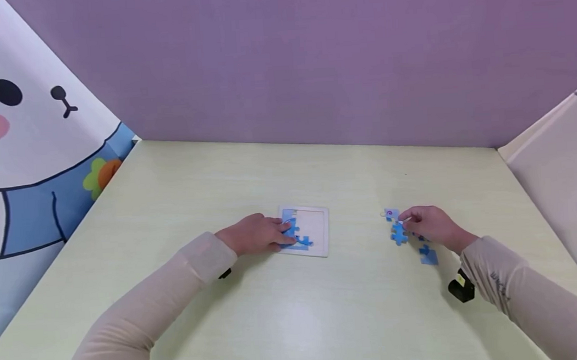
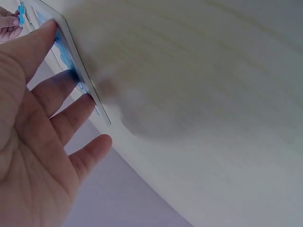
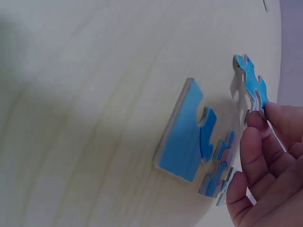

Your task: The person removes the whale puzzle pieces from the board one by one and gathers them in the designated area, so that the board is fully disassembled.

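My left hand (image 1: 259, 234) lies over the left edge of a square, light wooden puzzle tray (image 1: 327, 232), its fingers spread onto blue puzzle pieces inside. In the left wrist view, the thumb and two fingertips of the left hand (image 2: 42, 123) touch the edge of the tray (image 2: 71, 40). To the right, my right hand (image 1: 430, 226) pinches a blue puzzle piece (image 3: 253, 82) between thumb and fingertip. Loose pieces lie around and under that hand, including a blue corner piece (image 1: 429, 256) and one with a purple swirl (image 1: 391, 214).
The pale wood-grain table (image 1: 297, 317) reaches back to a purple wall panel (image 1: 311, 63). A panel with a cartoon animal (image 1: 34, 151) stands at the left, and a pale panel (image 1: 561, 174) at the right. A black wrist device (image 1: 461, 288) sits at the right cuff.
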`<state>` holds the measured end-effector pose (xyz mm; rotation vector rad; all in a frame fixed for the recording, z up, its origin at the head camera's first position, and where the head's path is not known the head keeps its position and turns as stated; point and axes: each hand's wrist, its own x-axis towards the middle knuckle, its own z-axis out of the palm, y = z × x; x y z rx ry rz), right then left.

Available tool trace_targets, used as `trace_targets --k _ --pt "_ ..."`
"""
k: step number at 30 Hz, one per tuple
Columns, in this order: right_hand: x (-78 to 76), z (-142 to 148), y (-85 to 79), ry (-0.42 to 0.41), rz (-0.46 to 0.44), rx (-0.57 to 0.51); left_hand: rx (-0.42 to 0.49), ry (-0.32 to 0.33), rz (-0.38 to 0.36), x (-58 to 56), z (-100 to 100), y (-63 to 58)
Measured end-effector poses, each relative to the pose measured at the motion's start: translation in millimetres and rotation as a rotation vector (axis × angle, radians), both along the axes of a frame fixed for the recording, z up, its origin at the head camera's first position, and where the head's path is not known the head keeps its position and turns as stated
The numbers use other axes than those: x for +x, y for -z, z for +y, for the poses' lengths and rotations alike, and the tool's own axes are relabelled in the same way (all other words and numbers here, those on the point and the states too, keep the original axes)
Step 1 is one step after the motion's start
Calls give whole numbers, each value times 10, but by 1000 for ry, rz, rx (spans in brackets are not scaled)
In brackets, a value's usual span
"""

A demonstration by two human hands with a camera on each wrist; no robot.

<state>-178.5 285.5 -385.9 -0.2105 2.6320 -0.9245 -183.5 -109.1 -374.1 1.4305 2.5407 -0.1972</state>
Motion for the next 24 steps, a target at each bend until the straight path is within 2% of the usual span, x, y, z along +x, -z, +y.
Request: trace_targets --k 5,10,16,24 --pt "5 -47 14 -66 65 99 5 -16 -31 2 7 5" --pt "20 -52 19 -109 120 153 3 -33 -68 2 24 10" --pt "30 -60 0 -126 125 183 -14 -57 -101 -12 33 24" --pt "-4 -133 -46 -158 144 262 -11 -63 -83 -17 -5 28"
